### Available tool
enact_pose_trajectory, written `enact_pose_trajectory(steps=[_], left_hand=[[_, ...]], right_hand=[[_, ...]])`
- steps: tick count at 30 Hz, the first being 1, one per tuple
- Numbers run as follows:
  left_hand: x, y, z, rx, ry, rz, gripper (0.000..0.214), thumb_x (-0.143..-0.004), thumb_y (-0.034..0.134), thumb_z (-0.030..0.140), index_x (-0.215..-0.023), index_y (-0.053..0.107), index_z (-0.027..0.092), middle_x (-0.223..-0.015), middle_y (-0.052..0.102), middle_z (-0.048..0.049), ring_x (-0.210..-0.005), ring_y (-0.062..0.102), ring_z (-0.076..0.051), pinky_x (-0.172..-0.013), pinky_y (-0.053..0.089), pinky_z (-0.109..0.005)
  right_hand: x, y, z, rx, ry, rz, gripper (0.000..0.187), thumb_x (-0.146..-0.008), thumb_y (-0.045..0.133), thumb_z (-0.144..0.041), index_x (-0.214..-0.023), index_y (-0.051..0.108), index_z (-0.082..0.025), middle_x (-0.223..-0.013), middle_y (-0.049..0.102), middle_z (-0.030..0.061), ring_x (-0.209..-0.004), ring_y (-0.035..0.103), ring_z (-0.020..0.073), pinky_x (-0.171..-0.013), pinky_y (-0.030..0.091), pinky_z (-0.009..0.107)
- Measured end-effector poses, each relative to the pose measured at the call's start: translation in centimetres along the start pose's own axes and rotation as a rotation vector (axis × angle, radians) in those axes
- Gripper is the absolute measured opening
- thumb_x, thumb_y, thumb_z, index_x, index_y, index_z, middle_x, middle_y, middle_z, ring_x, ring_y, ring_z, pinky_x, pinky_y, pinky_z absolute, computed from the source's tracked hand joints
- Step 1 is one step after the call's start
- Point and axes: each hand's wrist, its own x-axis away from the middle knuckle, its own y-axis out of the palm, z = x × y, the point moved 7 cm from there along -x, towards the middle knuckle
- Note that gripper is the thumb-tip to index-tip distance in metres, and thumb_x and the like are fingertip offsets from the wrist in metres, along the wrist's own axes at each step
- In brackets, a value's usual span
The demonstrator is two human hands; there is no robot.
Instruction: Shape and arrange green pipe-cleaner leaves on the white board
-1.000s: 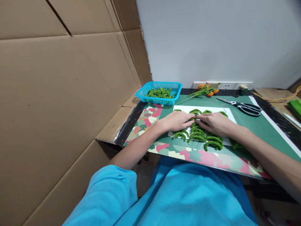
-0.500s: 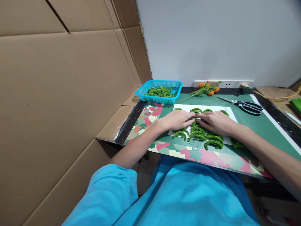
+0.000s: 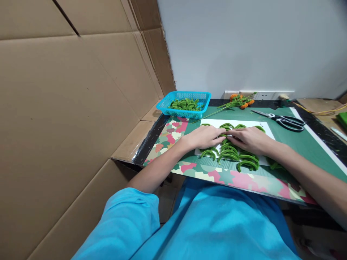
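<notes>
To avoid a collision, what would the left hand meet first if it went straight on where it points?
The left hand would probably meet the right hand first; the two nearly touch, though the exact depth between them is unclear.

Black-handled scissors, orange flowers near white wall sockets, tall brown cardboard panel

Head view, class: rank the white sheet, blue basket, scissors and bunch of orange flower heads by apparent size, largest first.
1. White sheet, though partly covered.
2. Blue basket.
3. Scissors, about as wide as the basket but slimmer.
4. Orange flower heads, even taken together.
</notes>
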Motion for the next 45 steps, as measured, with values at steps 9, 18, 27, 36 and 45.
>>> enact_pose_trajectory(steps=[9, 18, 27, 36, 45], left_hand=[[0.06, 0.10, 0.03, -0.005, 0.014, 0.000, 0.034, -0.109, 0.043, 0.041, -0.123, 0.067, 0.020, -0.100, 0.076, -0.0088, -0.090, 0.071, -0.025, -0.070, 0.042, -0.031], [-0.01, 0.19, -0.06, -0.010, 0.004, -0.014, 0.034, -0.110, 0.042, 0.042, -0.120, 0.066, 0.021, -0.098, 0.075, -0.0084, -0.086, 0.070, -0.025, -0.071, 0.043, -0.031], [-0.12, 0.44, -0.22, 0.002, 0.016, -0.003, 0.035, -0.110, 0.042, 0.042, -0.124, 0.065, 0.020, -0.097, 0.075, -0.0092, -0.085, 0.070, -0.025, -0.074, 0.045, -0.032], [-0.06, 0.32, -0.12, -0.027, 0.017, -0.006, 0.035, -0.110, 0.041, 0.042, -0.126, 0.064, 0.021, -0.099, 0.076, -0.0089, -0.086, 0.071, -0.025, -0.070, 0.044, -0.032], [0.11, 0.13, -0.09, -0.008, -0.005, -0.016, 0.032, -0.110, 0.043, 0.042, -0.117, 0.065, 0.021, -0.095, 0.074, -0.0080, -0.086, 0.070, -0.025, -0.071, 0.043, -0.031]], right_hand=[[0.02, 0.14, 0.12, 0.022, -0.002, 0.005, 0.042, -0.113, 0.034, -0.039, -0.126, 0.068, -0.020, -0.103, 0.080, 0.0107, -0.079, 0.072, 0.0249, -0.065, 0.038, 0.033], [0.04, 0.14, 0.17, -0.002, 0.012, -0.013, 0.042, -0.112, 0.034, -0.039, -0.125, 0.069, -0.021, -0.112, 0.079, 0.0107, -0.080, 0.071, 0.0246, -0.065, 0.038, 0.034], [0.13, 0.18, 0.35, 0.029, 0.002, 0.022, 0.040, -0.111, 0.035, -0.040, -0.122, 0.070, -0.021, -0.108, 0.080, 0.0096, -0.079, 0.070, 0.0232, -0.063, 0.035, 0.033], [0.10, 0.19, 0.31, 0.022, 0.006, -0.001, 0.041, -0.112, 0.034, -0.039, -0.123, 0.068, -0.020, -0.113, 0.079, 0.0105, -0.081, 0.072, 0.0244, -0.063, 0.037, 0.034], [0.04, 0.09, 0.10, 0.003, 0.000, -0.009, 0.040, -0.112, 0.034, -0.038, -0.124, 0.068, -0.020, -0.112, 0.079, 0.0105, -0.080, 0.072, 0.0244, -0.064, 0.037, 0.034]])
